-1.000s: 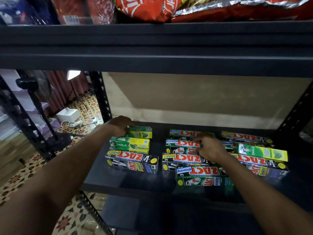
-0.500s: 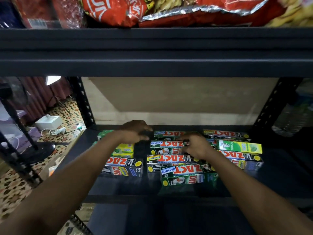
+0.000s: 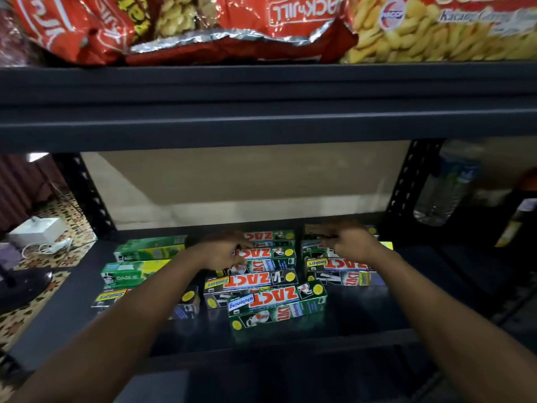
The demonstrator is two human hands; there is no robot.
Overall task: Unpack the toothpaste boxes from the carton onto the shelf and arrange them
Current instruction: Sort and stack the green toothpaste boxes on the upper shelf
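A dark metal shelf (image 3: 363,312) fills the view, its front lip nearest the viewer, with bare dark surface along the front edge and a wider open stretch at the 3 o'clock side. Both forearms reach in from the bottom corners.

Toothpaste boxes lie flat in three loose groups. Nearest, at 6 o'clock, a green Zact Whitening box (image 3: 277,305) sits slightly askew, reading upside down. Just behind it is a grey Zact Smokers box (image 3: 251,283), then more Zact boxes stacked toward the rear; about five show in this middle group.

At 9 o'clock, the left forearm crosses another Smokers box (image 3: 110,296); behind it lie two green and yellow Darlie boxes (image 3: 132,273), three boxes in all on that side.

At 2 o'clock, a right-hand group shows a Zact Smokers box (image 3: 338,264) on top, with others underneath too hidden to count.

The left hand (image 3: 222,253) rests on the middle stack, fingers curled loosely around a Zact box (image 3: 268,253). The right hand (image 3: 350,242) is over the rear of the right group, fingers bent downward; whether they pinch anything cannot be told.

Farther back, a pale board closes the rear. Perforated uprights stand at both back corners. A clear plastic bottle (image 3: 444,187) stands beyond the right upright.

Overhead, the upper shelf (image 3: 261,91) carries about three snack bags (image 3: 261,21), one reading "Jack 'n Jill", upside down.
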